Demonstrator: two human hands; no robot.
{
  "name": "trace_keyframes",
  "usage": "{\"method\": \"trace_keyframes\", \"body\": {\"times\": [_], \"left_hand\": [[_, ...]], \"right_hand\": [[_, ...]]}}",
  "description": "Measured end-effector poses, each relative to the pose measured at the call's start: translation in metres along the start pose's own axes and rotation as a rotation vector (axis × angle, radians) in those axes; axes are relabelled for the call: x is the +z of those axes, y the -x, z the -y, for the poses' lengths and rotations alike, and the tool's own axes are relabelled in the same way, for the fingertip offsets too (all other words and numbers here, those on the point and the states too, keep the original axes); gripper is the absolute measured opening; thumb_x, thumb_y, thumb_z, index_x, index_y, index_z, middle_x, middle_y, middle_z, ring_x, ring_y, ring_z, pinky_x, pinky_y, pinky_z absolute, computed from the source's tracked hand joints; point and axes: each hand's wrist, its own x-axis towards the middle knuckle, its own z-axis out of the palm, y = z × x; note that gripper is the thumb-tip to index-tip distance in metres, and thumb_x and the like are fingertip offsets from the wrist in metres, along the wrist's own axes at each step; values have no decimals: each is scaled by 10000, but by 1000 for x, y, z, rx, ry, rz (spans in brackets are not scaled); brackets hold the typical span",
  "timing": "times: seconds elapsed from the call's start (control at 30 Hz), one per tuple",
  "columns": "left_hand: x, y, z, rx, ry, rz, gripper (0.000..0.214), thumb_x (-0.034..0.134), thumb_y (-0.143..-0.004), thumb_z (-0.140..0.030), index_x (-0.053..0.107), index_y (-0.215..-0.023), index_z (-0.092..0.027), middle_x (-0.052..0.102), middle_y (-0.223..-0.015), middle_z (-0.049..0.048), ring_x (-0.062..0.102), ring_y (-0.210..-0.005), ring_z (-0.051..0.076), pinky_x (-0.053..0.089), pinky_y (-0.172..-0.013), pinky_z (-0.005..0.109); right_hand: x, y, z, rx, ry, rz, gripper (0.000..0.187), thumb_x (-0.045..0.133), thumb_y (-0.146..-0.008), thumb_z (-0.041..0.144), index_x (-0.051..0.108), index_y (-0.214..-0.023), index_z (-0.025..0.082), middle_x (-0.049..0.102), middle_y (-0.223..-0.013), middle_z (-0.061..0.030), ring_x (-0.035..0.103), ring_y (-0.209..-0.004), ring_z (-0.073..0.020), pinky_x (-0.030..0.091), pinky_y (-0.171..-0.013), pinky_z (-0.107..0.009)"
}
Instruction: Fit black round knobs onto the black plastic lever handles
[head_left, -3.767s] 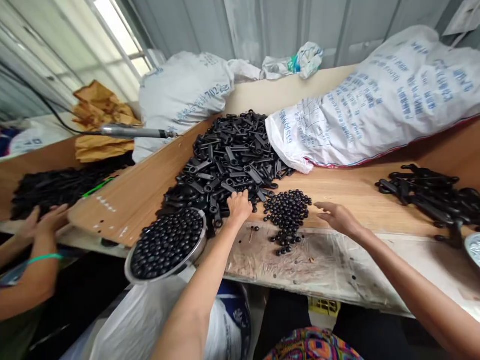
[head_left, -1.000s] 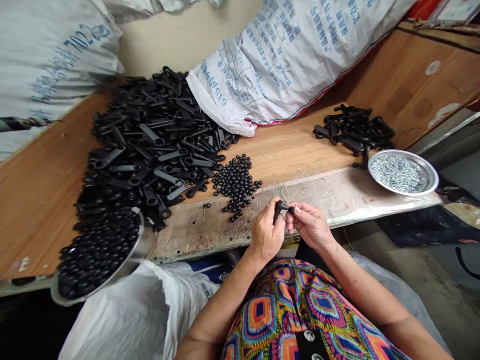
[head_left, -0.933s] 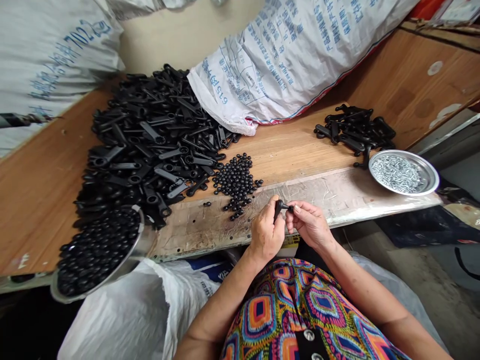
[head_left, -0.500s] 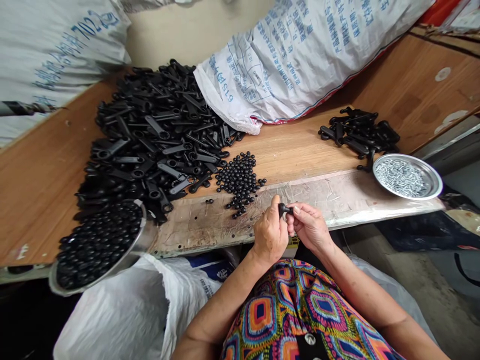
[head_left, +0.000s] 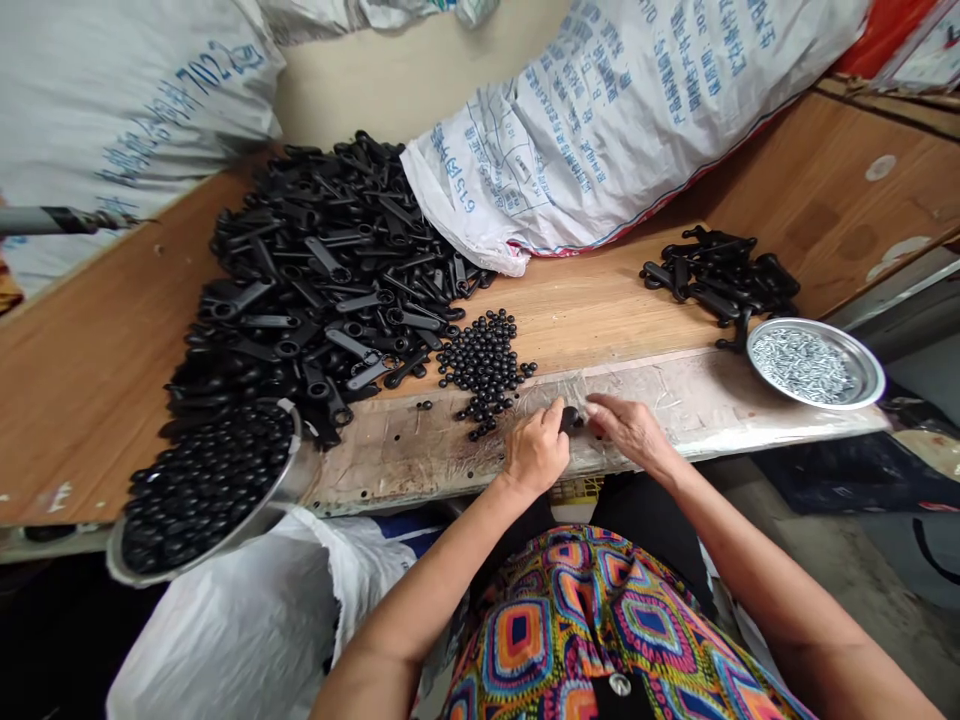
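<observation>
My left hand [head_left: 537, 450] is closed around a black crank handle [head_left: 569, 419] at the front edge of the bench, and only part of the handle shows past the fingers. Just to its right is my right hand [head_left: 624, 428], its thumb and fingertips drawn together beside the handle's end. Whatever lies between those fingertips is too small and hidden to name. Beyond my left hand spreads a loose group of small black balls [head_left: 487, 360]. A large heap of black crank handles [head_left: 330, 260] fills the left part of the bench.
A metal bowl of black knobs [head_left: 294, 478] stands at the left front. On the right are a steel dish of small metal pins [head_left: 872, 378] and a smaller pile of black handles [head_left: 712, 275]. A white woven sack [head_left: 510, 170] lies behind; an open sack [head_left: 232, 620] hangs below.
Both hands have gone from holding the handle up together to lower over the bench edge. My right fingers have come away slightly from the handle's end. The view has shifted a little.
</observation>
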Motion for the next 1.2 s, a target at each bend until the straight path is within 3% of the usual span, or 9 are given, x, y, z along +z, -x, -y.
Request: {"method": "trace_keyframes", "body": {"times": [0.17,0.27,0.37,0.53,0.7,0.83,0.93,1.1,1.2], "left_hand": [[16,-12,-2,-22,-90,197,437,452,-768,-153,467,-1205,-153,624,-922,86,609,-811,204,482,-712,293],[21,-13,-6,12,-159,221,427,417,-793,-133,442,-1218,-109,607,-859,111,608,-768,210,477,-667,300],[25,-11,-7,87,-199,227,345,380,-806,-120,542,-1108,-81,607,-783,125,603,-736,222,475,-650,315],[25,-10,-6,153,-103,259,290,385,-804,-145,653,-900,-88,632,-789,149,601,-796,241,480,-718,352],[9,-24,1,112,-76,241,273,410,-761,-116,634,-917,-127,654,-817,109,619,-771,211,482,-695,305],[-14,-26,10,57,-15,213,307,440,-732,-126,618,-969,-207,678,-861,41,632,-790,192,487,-685,274],[-32,-18,11,38,178,157,370,434,-725,-110,598,-1036,-225,675,-955,17,620,-875,168,472,-781,257],[-59,-10,1,56,327,126,376,431,-717,-87,607,-1024,-214,679,-915,21,621,-838,159,470,-787,253],[-65,-12,-3,77,326,148,384,429,-728,-88,595,-1046,-226,675,-930,17,620,-841,152,471,-785,248]], "right_hand": [[-17,-9,32,-268,123,-161,443,441,-843,492,583,-1134,190,662,-939,-69,611,-857,-195,490,-746,-330],[-1,-14,58,-542,65,-127,478,350,-876,516,491,-1244,246,589,-1155,-47,523,-1083,-200,424,-912,-373],[21,-30,58,-675,126,-10,570,246,-873,578,377,-1331,265,450,-1328,-40,386,-1233,-216,323,-1014,-424],[49,-58,18,-531,268,202,544,304,-881,512,354,-1348,236,404,-1366,-59,346,-1257,-218,245,-1051,-439],[36,-64,16,-321,-112,79,537,296,-874,514,391,-1316,224,524,-1233,-77,500,-1076,-193,417,-890,-375],[-6,-47,30,-231,-442,-65,415,448,-831,458,540,-1142,200,588,-1107,-78,573,-901,-153,470,-733,-281],[-26,-22,30,-206,-547,-55,322,592,-754,376,607,-1020,194,637,-954,-62,597,-803,-147,473,-672,-270],[-13,8,6,-40,-603,114,244,689,-686,268,663,-906,167,661,-796,-47,597,-677,-140,459,-608,-267],[-4,12,-4,-53,-622,201,251,691,-688,244,666,-928,176,665,-793,-40,600,-693,-143,453,-616,-263]]}}
